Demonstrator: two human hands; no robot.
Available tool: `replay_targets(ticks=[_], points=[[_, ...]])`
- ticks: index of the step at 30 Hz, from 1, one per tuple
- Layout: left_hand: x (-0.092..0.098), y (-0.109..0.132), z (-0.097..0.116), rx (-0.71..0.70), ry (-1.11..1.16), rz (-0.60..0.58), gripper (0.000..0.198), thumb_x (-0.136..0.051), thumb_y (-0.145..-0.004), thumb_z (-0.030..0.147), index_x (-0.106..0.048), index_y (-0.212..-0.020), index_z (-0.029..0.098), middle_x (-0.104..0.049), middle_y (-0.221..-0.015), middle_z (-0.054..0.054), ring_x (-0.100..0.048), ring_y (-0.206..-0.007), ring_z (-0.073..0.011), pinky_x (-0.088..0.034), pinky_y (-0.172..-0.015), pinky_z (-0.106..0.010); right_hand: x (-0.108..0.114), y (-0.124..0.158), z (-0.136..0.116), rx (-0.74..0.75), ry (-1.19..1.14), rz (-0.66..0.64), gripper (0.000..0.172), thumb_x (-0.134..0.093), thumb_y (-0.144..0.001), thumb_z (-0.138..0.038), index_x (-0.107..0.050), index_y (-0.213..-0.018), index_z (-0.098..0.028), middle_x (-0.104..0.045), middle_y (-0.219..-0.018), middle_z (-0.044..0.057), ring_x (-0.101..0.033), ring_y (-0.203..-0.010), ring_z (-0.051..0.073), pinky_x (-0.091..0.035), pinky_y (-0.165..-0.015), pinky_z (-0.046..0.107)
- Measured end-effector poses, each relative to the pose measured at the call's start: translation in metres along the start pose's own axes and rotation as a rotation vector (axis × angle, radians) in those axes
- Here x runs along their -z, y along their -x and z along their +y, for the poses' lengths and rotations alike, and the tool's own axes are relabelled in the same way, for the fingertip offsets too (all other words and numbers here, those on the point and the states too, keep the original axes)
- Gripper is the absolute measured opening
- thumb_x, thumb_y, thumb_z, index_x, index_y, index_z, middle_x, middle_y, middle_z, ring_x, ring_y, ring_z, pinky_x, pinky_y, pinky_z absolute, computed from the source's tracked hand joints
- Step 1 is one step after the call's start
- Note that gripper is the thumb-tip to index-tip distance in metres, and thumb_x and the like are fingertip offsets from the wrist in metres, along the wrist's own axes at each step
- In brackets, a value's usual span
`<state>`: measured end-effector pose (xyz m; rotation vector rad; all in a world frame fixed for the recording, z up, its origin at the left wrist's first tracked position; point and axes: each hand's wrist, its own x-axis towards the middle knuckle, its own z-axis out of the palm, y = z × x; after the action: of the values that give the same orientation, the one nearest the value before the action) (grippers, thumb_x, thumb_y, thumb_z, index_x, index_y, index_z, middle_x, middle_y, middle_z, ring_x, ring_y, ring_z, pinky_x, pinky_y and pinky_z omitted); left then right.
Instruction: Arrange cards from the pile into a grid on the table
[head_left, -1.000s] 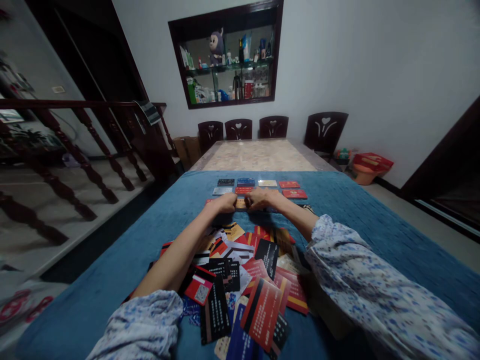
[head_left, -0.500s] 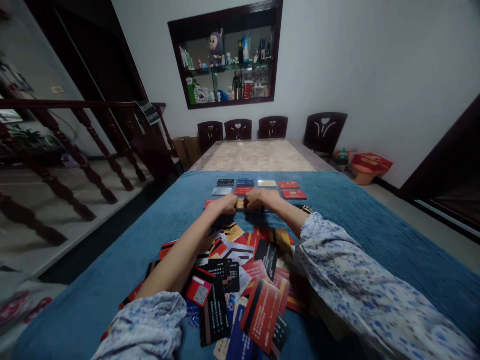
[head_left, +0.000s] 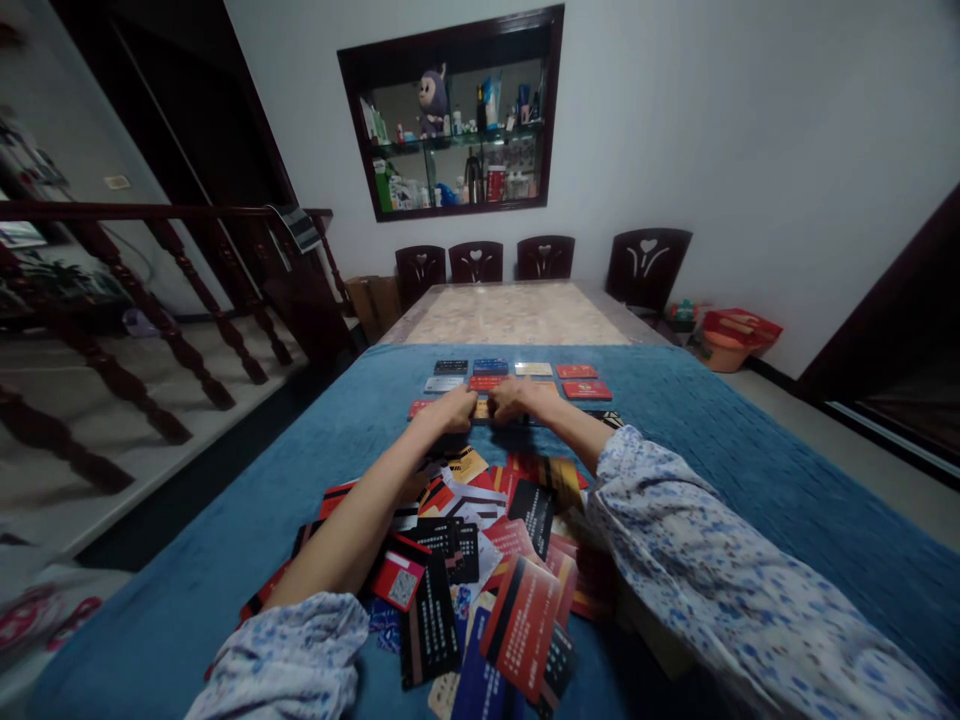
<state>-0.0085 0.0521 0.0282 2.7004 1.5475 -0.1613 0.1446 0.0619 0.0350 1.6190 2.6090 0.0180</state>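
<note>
My left hand (head_left: 453, 410) and my right hand (head_left: 513, 400) face each other across a yellow-orange card (head_left: 484, 409) in the nearest row. Fingers curled, each hand pinches one end of that card, which lies at table level. Part of it shows between the hands. Behind them are neat rows of cards, among them a red card (head_left: 587, 390), a blue card (head_left: 490, 367) and a pale card (head_left: 444, 384). Below my forearms spreads a loose, overlapping heap of cards, with a red striped card (head_left: 519, 622) and a black card (head_left: 429, 625) on top.
A blue cloth (head_left: 322, 440) covers the near table, with the bare stone-patterned tabletop (head_left: 517, 312) beyond. Dark chairs (head_left: 649, 265) stand at the far end. A wooden railing (head_left: 142, 400) runs along the left. An orange bin (head_left: 724, 355) sits on the floor at right.
My hands stay almost in the same place at the yellow-orange card. The view has shifted very slightly; the card rows and heap look the same.
</note>
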Motion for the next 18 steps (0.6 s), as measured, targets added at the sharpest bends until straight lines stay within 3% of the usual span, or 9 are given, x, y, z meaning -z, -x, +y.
replay_targets(ticks=[3, 6, 11, 18], points=[[-0.001, 0.004, 0.001, 0.001, -0.026, 0.025, 0.034, -0.061, -0.069, 0.007, -0.058, -0.102, 0.016, -0.059, -0.115, -0.014, -0.062, -0.100, -0.0250, -0.050, -0.081, -0.030, 0.003, 0.001, 0.001, 0.006, 0.037, -0.073, 0.026, -0.070, -0.063, -0.030, -0.075, -0.087, -0.021, -0.073, -0.102, 0.012, -0.059, -0.107, 0.034, -0.049, -0.087, 0.044], [-0.001, 0.010, 0.004, -0.002, -0.040, 0.051, 0.034, -0.059, -0.071, 0.008, -0.056, -0.104, 0.014, -0.056, -0.116, -0.016, -0.061, -0.102, -0.0264, -0.050, -0.083, -0.033, 0.008, 0.005, 0.003, 0.011, 0.062, -0.091, 0.039, -0.071, -0.064, -0.037, -0.073, -0.099, -0.021, -0.068, -0.114, 0.014, -0.054, -0.113, 0.035, -0.049, -0.088, 0.045], [0.000, 0.022, 0.014, -0.010, -0.034, 0.112, 0.036, -0.057, -0.074, 0.007, -0.054, -0.109, 0.013, -0.053, -0.120, -0.017, -0.057, -0.108, -0.0279, -0.049, -0.090, -0.036, 0.009, 0.019, 0.012, 0.041, 0.100, -0.008, 0.062, -0.069, -0.071, -0.044, -0.060, -0.126, -0.015, -0.058, -0.128, 0.020, -0.049, -0.119, 0.036, -0.047, -0.091, 0.049], [0.000, 0.034, 0.029, -0.025, -0.032, 0.159, 0.038, -0.055, -0.076, 0.006, -0.053, -0.113, 0.012, -0.049, -0.127, -0.018, -0.052, -0.118, -0.0306, -0.046, -0.097, -0.041, 0.004, 0.047, 0.031, 0.098, 0.091, 0.100, 0.053, -0.065, -0.077, -0.039, -0.057, -0.125, -0.016, -0.058, -0.124, 0.018, -0.048, -0.117, 0.035, -0.044, -0.090, 0.048]])
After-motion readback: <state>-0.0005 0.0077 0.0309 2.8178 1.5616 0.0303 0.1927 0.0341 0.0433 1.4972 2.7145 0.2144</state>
